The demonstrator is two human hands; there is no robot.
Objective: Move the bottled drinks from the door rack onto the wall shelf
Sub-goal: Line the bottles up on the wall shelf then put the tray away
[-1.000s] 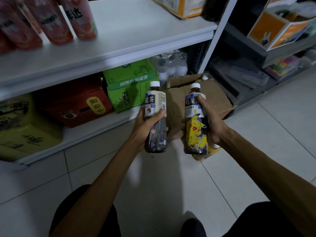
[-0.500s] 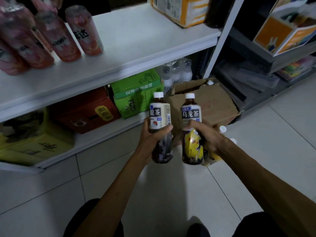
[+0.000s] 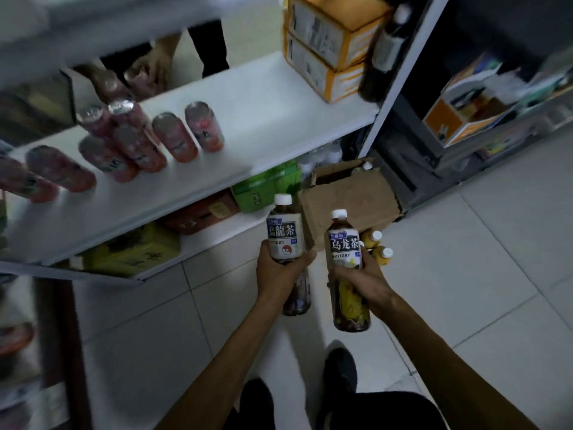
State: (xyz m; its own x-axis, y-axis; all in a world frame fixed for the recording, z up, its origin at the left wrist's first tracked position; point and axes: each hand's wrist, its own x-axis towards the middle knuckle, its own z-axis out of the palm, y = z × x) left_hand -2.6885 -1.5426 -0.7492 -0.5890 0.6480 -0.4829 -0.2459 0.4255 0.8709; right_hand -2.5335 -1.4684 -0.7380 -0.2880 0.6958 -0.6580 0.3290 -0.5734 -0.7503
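**Holding two tea bottles below the shelf front**

Surroundings, left to right. Pink bottles [image 3: 139,147], blurred, stand in a loose cluster on the left half of the white shelf [image 3: 263,119]. Behind them, past the shelf's back edge, another person's hand [image 3: 150,71] rests on one more pink bottle. Stacked orange boxes [image 3: 322,54] and a dark bottle [image 3: 386,48] occupy the shelf's right end, against the post [image 3: 400,79]. The tier below carries a yellow carton [image 3: 133,251], a red carton [image 3: 201,214] and a green carton [image 3: 263,189]. A cardboard box [image 3: 350,206] sits on the tiled floor [image 3: 465,274] just right of the green carton. Small yellow bottles [image 3: 378,246] stand beside it, directly behind the right hand.

Task items. The left hand [image 3: 277,271] wraps fingers and thumb round the left bottle [image 3: 283,234] just under its label. The right hand [image 3: 366,280] grips the right bottle [image 3: 344,243] at mid-body.

Both bottles are near upright and held in the air over the floor, lower than the shelf's front edge. They are near each other but apart.

Each has a white cap, dark contents and a white-and-blue label. The left label bears a red-and-white ball mark. The right bottle shows a yellow figure on its lower half, partly covered by fingers.
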